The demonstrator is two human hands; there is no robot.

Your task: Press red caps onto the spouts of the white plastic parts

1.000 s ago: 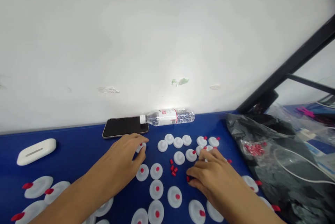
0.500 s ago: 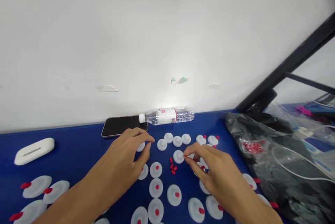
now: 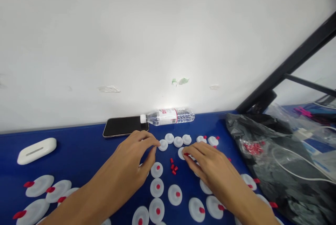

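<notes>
My left hand (image 3: 139,156) reaches over the blue table with thumb and forefinger a little apart and nothing between them. Its forefinger tip is at the edge of a white plastic disc (image 3: 163,145); whether they touch I cannot tell. My right hand (image 3: 210,165) pinches a small red cap (image 3: 186,154) over another white disc (image 3: 181,152), which the fingers partly cover. Between the hands lie several loose red caps (image 3: 173,168). Behind them sit more plain white discs (image 3: 178,142). Nearer me are several discs with red caps at their centres (image 3: 156,187).
A phone (image 3: 122,127) and a clear plastic bottle (image 3: 168,116) lie along the white wall. At left is a white case (image 3: 36,151) beyond more capped discs (image 3: 40,186). A black plastic bag (image 3: 278,169) covers the right, with a clear bag of red caps (image 3: 253,147) on it.
My left hand has shifted right, its fingertips now at a plain white disc. My right hand has moved slightly, its pinched red cap now over the disc beside it.
</notes>
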